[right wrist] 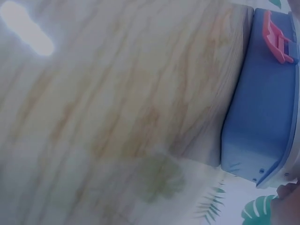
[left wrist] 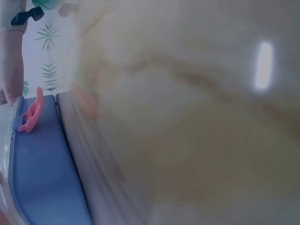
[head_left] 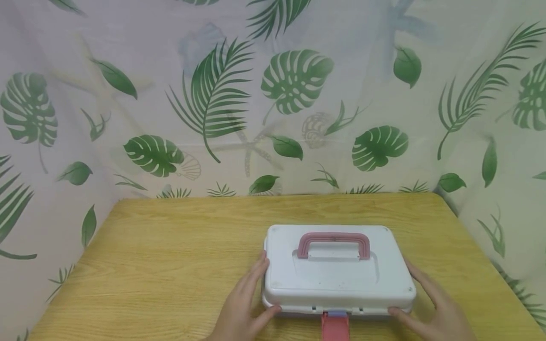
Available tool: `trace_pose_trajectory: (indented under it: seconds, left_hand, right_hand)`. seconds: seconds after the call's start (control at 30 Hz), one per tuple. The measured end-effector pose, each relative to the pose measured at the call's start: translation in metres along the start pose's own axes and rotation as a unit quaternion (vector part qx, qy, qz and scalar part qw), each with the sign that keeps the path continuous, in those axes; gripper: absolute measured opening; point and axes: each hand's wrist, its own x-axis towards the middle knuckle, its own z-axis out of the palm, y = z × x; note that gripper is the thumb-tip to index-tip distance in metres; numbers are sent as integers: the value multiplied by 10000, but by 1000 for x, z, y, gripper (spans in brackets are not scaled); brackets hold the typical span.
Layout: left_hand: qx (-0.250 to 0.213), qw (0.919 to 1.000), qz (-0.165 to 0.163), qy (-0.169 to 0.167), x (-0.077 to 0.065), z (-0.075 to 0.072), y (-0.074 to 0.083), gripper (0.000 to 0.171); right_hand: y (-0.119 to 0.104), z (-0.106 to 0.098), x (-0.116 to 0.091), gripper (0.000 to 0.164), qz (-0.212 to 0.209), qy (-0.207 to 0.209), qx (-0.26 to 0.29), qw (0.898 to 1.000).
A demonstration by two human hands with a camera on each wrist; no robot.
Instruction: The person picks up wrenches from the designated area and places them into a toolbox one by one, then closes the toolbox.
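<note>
A white-lidded toolbox [head_left: 324, 279] lies flat on the wooden table, its pink carrying handle [head_left: 334, 236] folded onto the lid. At its front, the pink latch [head_left: 335, 327] hangs loose and swung out from the lid. My left hand [head_left: 243, 303] grips the left front corner, thumb at the lid's front edge and fingers along the side. Matching it on the right, my right hand [head_left: 439, 308] holds the other front corner the same way. Both wrist views show the blue lower body [right wrist: 262, 103] below the pale rim. The lid sits down on the body; the inside is hidden.
The wood-grain table [head_left: 170, 265] extends left of the box and behind it. A leaf-printed curtain [head_left: 239, 94] hangs along the table's back and both sides.
</note>
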Motion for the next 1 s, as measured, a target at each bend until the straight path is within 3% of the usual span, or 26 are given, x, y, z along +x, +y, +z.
trace_pose_trajectory:
  seconds: [0.13,0.3,0.47,0.6,0.83,1.0]
  left_hand:
    - [650,9959,594,-184,2,-2,-5,89]
    - [1562,9755,1529,-253,6,-3,-13,72]
    - [2173,9393,2654,-86,18,-3,-15,69]
    - [2510,9084,3344,15,26,0,-12,69]
    - [2852,8756,3898,15,32,9,0,54]
    - [3293,8437,4234,208,37,19,10,45]
  right_hand:
    - [-4,-4,3,115,-590,219,-118,9979]
    - [-9,-10,6,118,-1230,275,-650,9899]
    - [-17,-12,9,92,-2141,354,-996,9711]
    - [-23,-9,13,91,-2941,548,-1254,9459]
    - [-29,1,16,81,-3582,354,-1455,9215]
    - [-36,8,15,74,-3840,292,-1626,9084]
